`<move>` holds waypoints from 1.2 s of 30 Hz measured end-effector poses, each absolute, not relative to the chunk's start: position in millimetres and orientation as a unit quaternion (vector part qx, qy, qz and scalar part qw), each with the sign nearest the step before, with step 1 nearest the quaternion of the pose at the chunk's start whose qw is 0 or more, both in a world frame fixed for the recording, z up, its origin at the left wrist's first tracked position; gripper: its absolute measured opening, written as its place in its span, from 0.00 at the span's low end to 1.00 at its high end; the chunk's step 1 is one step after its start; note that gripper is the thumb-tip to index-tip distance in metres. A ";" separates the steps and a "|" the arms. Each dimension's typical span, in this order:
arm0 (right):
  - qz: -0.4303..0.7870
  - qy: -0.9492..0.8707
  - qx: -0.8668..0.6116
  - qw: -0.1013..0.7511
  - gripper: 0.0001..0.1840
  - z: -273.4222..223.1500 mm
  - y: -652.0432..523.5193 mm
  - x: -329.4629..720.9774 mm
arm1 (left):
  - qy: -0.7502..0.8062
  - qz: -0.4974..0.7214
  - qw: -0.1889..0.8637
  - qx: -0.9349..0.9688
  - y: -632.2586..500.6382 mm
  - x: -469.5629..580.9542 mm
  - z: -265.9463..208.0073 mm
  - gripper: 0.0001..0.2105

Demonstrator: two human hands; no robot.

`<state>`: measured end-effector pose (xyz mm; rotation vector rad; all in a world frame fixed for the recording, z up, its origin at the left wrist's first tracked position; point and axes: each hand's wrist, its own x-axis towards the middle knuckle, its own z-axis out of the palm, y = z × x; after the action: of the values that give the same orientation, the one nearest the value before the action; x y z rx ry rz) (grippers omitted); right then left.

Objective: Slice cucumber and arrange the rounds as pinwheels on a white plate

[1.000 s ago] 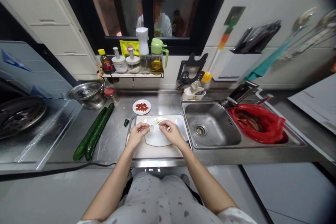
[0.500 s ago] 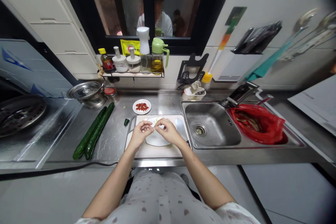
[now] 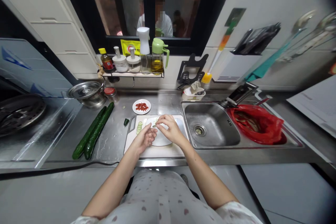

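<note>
Over a white plate (image 3: 164,141) on the cutting board (image 3: 147,153), my right hand (image 3: 169,128) has its fingers bent and drawn together. A small green-edged cucumber slice (image 3: 154,125) shows at its fingertips, apparently pinched there. My left hand (image 3: 145,139) is turned palm up at the plate's left edge, fingers apart and loosely curled, with nothing in it. Several overlapping cucumber slices (image 3: 139,127) lie on the board just beyond the left hand. What lies on the plate under my right hand is partly hidden.
Two whole cucumbers (image 3: 96,129) and a cucumber end (image 3: 126,122) lie left of the board. Behind it sits a small plate of chopped red pieces (image 3: 141,106). The sink (image 3: 212,122) and a red plastic bag (image 3: 271,126) are rightward. A seasoning shelf (image 3: 133,74) hangs behind.
My hands, with fingertips together over the plate before, have parted. The left moved slightly down and opened palm up, exposing the slices on the board; the right shifted slightly up.
</note>
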<state>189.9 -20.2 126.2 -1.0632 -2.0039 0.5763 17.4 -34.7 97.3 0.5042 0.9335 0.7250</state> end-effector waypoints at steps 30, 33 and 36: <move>0.282 -0.732 -0.498 0.370 0.08 88.4 -20.2 200.9 | 0.494 0.467 0.647 0.346 -20.3 42.9 69.9 0.19; 0.268 -0.729 -0.534 0.334 0.07 71.1 -18.9 212.0 | 0.505 0.452 0.648 0.349 -15.4 54.9 55.0 0.22; 0.249 -0.724 -0.577 0.284 0.07 52.9 -18.6 221.5 | 0.523 0.423 0.643 0.367 -9.3 67.3 35.8 0.21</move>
<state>221.5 -18.6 52.9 -1.5445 -1.9369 0.6659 67.3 -9.3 35.8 0.8355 1.1916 0.9630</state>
